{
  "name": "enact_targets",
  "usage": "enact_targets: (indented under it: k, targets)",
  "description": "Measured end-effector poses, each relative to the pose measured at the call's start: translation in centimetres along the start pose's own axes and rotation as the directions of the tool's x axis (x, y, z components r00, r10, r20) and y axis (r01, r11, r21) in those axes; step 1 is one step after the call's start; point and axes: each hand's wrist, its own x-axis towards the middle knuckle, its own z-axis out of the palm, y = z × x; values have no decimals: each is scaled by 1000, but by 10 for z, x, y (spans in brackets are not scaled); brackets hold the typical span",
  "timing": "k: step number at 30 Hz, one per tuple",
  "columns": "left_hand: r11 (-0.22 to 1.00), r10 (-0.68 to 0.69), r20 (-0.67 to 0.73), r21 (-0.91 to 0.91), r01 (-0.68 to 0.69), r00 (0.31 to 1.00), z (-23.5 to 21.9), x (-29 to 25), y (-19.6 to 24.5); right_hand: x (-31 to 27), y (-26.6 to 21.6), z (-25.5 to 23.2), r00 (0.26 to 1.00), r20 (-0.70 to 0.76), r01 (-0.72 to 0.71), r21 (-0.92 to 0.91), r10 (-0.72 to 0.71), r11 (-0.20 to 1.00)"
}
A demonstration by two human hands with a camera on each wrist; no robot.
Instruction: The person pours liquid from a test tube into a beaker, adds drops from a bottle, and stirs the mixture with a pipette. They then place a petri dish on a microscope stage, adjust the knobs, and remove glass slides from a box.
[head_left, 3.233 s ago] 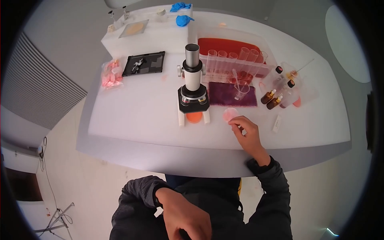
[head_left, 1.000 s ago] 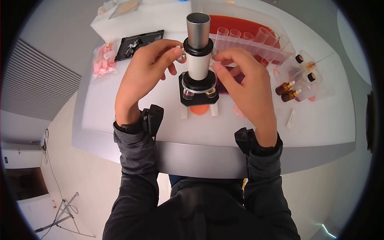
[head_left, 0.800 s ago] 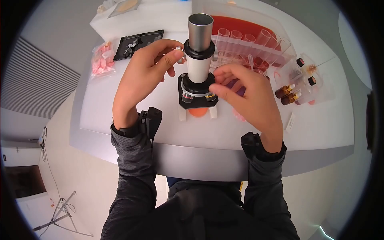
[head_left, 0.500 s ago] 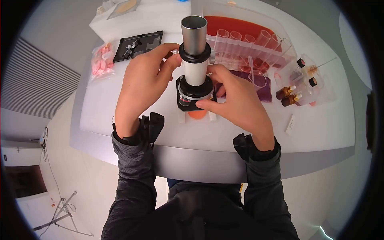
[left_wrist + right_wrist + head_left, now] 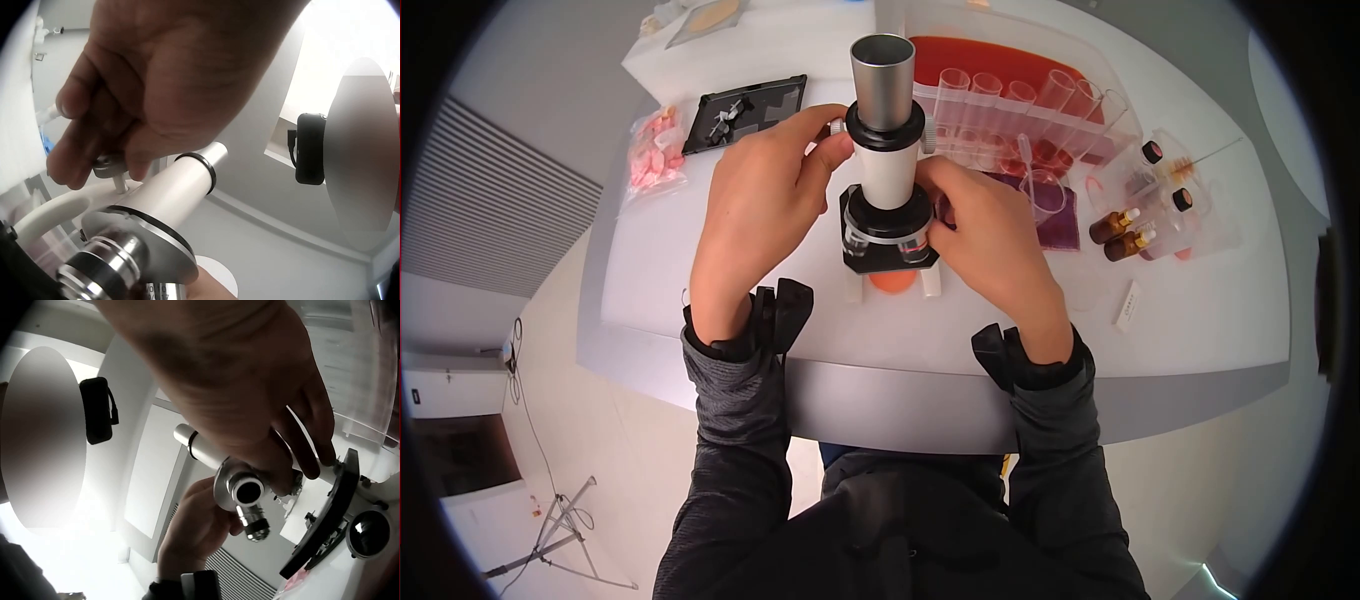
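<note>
A white and black microscope (image 5: 887,175) with a silver eyepiece tube stands upright on the white table. My left hand (image 5: 760,190) pinches its left focus knob (image 5: 110,165) between thumb and fingers, at the side of the body tube. On the other side my right hand (image 5: 995,225) holds the edge of the revolving nosepiece (image 5: 870,229), thumb in front and the other fingers partly hidden behind. An objective (image 5: 913,249) with a red ring hangs next to the right thumb. Below the black stage, an orange round dish (image 5: 894,281) shows between the white feet.
Behind, on the right, a rack of test tubes (image 5: 984,100) stands before a clear bin of red liquid. A beaker (image 5: 1045,196) sits on a purple cloth (image 5: 1062,232), near brown dropper bottles (image 5: 1122,240). To the left lie a black tray (image 5: 770,98) and a bag of pink pieces (image 5: 657,150).
Both hands have come up to the microscope from lower positions. My right hand has moved from a pink disc to the nosepiece, which has turned, shifting the red-ringed objective rightward.
</note>
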Motion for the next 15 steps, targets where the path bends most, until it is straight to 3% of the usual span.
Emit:
enact_targets:
  k: [5,8,11,15]
  targets:
    - [1000,-20,20,-14,20,1000,-3,1,0,-1,9,-4,996,-53,59,-110,-65,992]
    - [1000,-16,10,-12,16,1000,-2,0,-1,-5,6,-16,998,-55,12,25,-10,1000]
    - [1000,15,-8,-19,-15,1000,0,0,-5,-8,-7,-23,992,108,-78,168,61,983]
    - [1000,-1,3,-29,1,1000,-1,0,-4,-9,-6,-14,997,77,25,48,-28,999]
